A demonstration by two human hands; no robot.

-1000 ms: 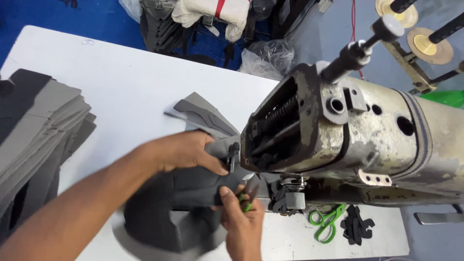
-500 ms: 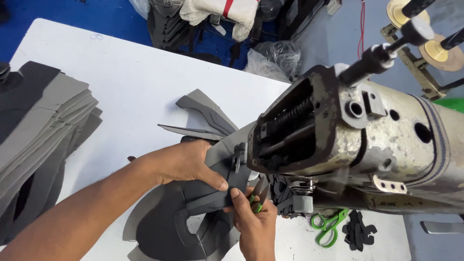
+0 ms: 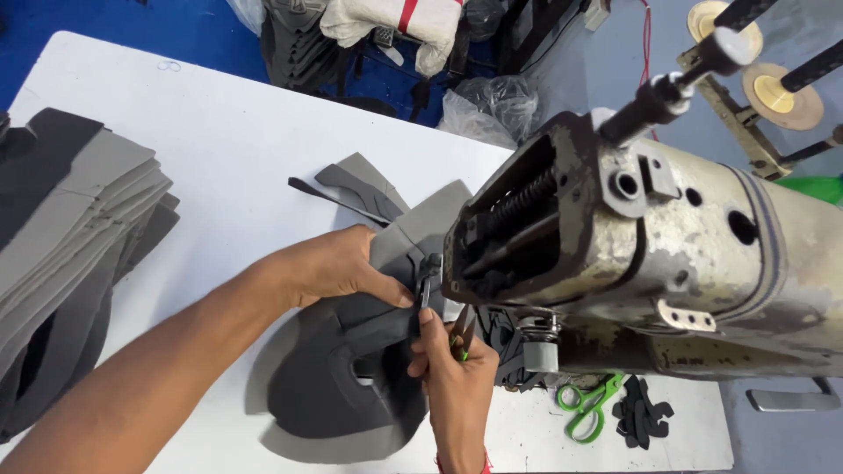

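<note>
From the head view, the left hand point(image 3: 329, 263) presses a grey panel point(image 3: 351, 351) flat on the white counter point(image 3: 202, 167), fingers closed on its edge beside the sewing machine point(image 3: 650, 254). The right hand point(image 3: 457, 377) has its grip clamped on small green snips point(image 3: 460, 338) at the needle area, probably at a thread. A grey stack point(image 3: 70, 246) waits left; green scissors point(image 3: 587, 405) lie right. The needle itself is hidden under the machine head, so how much of the seam is sewn cannot be told.

A sewing workshop: a worn industrial sewing machine point(image 3: 667, 254), stacked grey cut pieces point(image 3: 70, 237) and thread spools point(image 3: 781, 92) show it.
</note>
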